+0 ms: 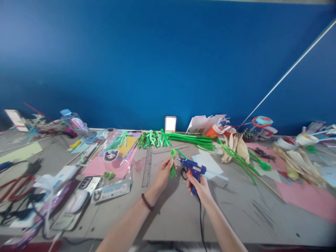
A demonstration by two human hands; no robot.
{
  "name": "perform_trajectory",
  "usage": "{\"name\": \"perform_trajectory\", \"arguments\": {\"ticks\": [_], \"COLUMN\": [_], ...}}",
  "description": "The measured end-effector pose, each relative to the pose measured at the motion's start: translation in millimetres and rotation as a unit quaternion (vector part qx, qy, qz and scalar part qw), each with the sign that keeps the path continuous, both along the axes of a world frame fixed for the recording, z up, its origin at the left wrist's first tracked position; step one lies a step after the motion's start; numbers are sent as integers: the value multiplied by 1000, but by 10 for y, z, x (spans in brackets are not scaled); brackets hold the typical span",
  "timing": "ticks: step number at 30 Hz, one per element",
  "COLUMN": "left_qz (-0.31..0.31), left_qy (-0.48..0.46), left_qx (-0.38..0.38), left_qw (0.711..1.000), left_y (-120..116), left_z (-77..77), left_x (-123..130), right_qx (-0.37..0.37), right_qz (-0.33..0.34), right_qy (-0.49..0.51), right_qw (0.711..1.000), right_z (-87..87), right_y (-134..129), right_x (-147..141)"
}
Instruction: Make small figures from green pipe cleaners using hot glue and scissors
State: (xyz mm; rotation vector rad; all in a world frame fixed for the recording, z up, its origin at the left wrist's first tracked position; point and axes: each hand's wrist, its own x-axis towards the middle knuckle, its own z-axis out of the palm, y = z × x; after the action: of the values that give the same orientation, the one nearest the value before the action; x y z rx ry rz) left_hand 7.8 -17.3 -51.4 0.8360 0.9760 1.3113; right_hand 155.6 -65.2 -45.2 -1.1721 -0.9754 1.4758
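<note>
My left hand (165, 170) pinches a small green pipe-cleaner figure (173, 153) with a coiled round top and strands hanging below the fingers. In my right hand (200, 187) is a blue hot glue gun (193, 167), its nozzle pointing left at the figure, close to my left fingertips. Whether the nozzle touches the figure I cannot tell. A clear glue stick sticks out of the gun's back, and a black cord runs down from its handle. Behind my hands lie several finished-looking green pipe-cleaner figures (154, 138) beside a bundle of loose green pipe cleaners (194, 139).
A metal ruler (147, 167) lies left of my left hand, near a plastic bag (118, 159) over coloured paper. Farther left are a phone (89, 183), red-handled pliers (17, 187) and a bottle (75, 122). On the right are dried husks (240, 150) and pink paper (307, 199).
</note>
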Motion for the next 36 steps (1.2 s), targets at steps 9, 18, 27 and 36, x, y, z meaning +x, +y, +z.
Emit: {"name": "perform_trajectory", "arguments": {"ticks": [9,18,27,36], "left_qz": [23,32,29,29], "left_qy": [-38,-30,-36,-33], "left_qx": [-25,-8,-8,-9], "left_qw": [999,999,999,999], "left_y": [3,4,4,2], "left_z": [14,-11,-12,-19], "left_x": [7,3,13,16], "right_qx": [2,-7,-1,23], "right_qz": [-10,-15,-25,-26], "right_qy": [-22,-29,-33,-88], "right_qw": [1000,999,999,995], "right_z": [9,-33,-20,-82], "right_y": [-16,-13,-24,-26], "right_x": [2,-1,-4,-5]}}
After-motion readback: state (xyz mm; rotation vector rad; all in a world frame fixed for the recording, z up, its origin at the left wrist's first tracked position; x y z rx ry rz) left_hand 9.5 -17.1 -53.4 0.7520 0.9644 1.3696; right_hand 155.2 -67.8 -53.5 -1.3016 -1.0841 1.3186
